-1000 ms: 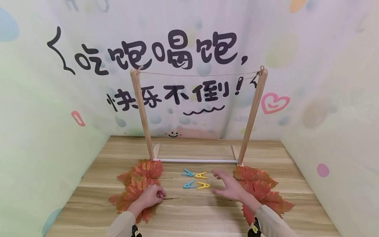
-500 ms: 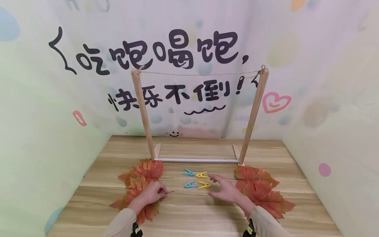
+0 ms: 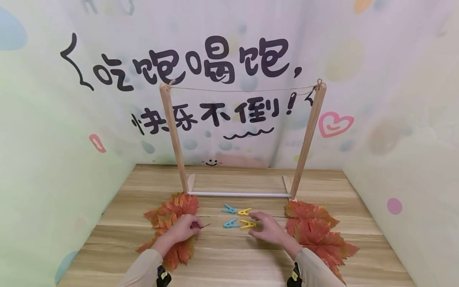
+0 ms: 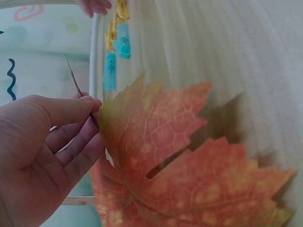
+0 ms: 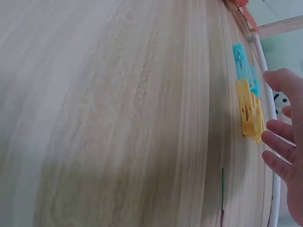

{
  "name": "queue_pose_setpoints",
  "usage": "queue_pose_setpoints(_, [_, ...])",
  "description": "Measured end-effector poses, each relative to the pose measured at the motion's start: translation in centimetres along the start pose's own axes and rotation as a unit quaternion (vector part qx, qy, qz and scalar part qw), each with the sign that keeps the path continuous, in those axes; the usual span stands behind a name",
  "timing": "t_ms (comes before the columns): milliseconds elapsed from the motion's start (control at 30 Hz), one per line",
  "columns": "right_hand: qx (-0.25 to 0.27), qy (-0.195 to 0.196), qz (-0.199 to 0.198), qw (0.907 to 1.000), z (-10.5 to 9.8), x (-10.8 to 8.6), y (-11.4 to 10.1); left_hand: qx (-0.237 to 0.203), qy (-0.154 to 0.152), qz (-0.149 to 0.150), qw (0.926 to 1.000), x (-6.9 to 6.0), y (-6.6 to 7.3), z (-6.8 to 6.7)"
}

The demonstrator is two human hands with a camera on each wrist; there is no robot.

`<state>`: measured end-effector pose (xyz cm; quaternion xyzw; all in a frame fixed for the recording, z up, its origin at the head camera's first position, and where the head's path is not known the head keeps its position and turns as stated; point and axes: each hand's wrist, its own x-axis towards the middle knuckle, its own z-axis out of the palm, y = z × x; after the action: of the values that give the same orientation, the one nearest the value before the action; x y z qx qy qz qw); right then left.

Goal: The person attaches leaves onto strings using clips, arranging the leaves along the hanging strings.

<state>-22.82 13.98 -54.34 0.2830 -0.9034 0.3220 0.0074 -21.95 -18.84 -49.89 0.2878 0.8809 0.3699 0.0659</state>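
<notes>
My left hand [image 3: 183, 230] pinches the thin dark stem [image 4: 75, 82] of an orange-red maple leaf [image 4: 165, 161] between thumb and fingers. In the left wrist view, part of that leaf stands off the table, casting a shadow. Another maple leaf [image 3: 183, 202] lies behind it at the left. Two blue clothespins [image 3: 230, 223] and two yellow clothespins [image 3: 248, 224] lie paired in the middle of the table. Beside the yellow ones is my right hand [image 3: 269, 229], its fingers spread and loosely bent. The right wrist view shows nothing between them; whether a fingertip touches a clothespin I cannot tell.
Behind the clothespins stands a wooden frame [image 3: 307, 143] with a string [image 3: 229, 91] between its post tops and a white rod [image 3: 236, 195] low across. More maple leaves [image 3: 322, 239] lie at the right. Printed cloth walls [image 3: 401, 119] enclose the wooden table [image 3: 229, 265].
My left hand has moved slightly forward, raising the pinched stem and leaf. The right hand has shifted left to the yellow clothespins. The clothespins lie as before.
</notes>
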Motion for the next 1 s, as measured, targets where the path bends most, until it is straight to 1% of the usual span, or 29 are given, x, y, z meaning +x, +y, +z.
queue_pose_setpoints(100, [-0.001,0.006,-0.009,0.9999,0.4,0.4,-0.1,-0.006,-0.006,-0.012,0.9999,0.2,0.3,-0.4])
queue_pose_setpoints(267, [-0.014,0.017,-0.024,0.9995,1.2,1.0,-0.3,-0.002,0.003,0.002,1.0,0.4,0.9,-1.2])
queue_pose_setpoints(333, [-0.027,0.015,-0.027,0.9992,1.5,1.3,-0.3,-0.003,0.007,0.009,0.9999,0.5,1.2,-1.4])
queue_pose_setpoints(467, [-0.045,0.009,-0.034,0.9984,2.1,1.6,-0.2,-0.015,0.012,0.015,0.9997,0.7,1.6,-2.0])
queue_pose_setpoints(533, [-0.053,0.007,-0.032,0.9981,2.4,1.7,-0.2,-0.021,0.012,0.014,0.9996,0.8,1.8,-2.1])
queue_pose_setpoints(700, [-0.072,0.015,-0.027,0.9969,2.9,1.9,-0.2,-0.032,0.01,0.002,0.9994,0.8,2.1,-2.4])
queue_pose_setpoints(933, [-0.093,0.031,-0.023,0.9949,3.4,1.9,-0.3,-0.028,0.029,0.005,0.9992,0.9,2.4,-2.8])
queue_pose_setpoints(1000, [-0.094,0.035,-0.026,0.9946,3.4,1.9,-0.3,-0.031,0.032,0.001,0.999,1.0,2.6,-3.0])
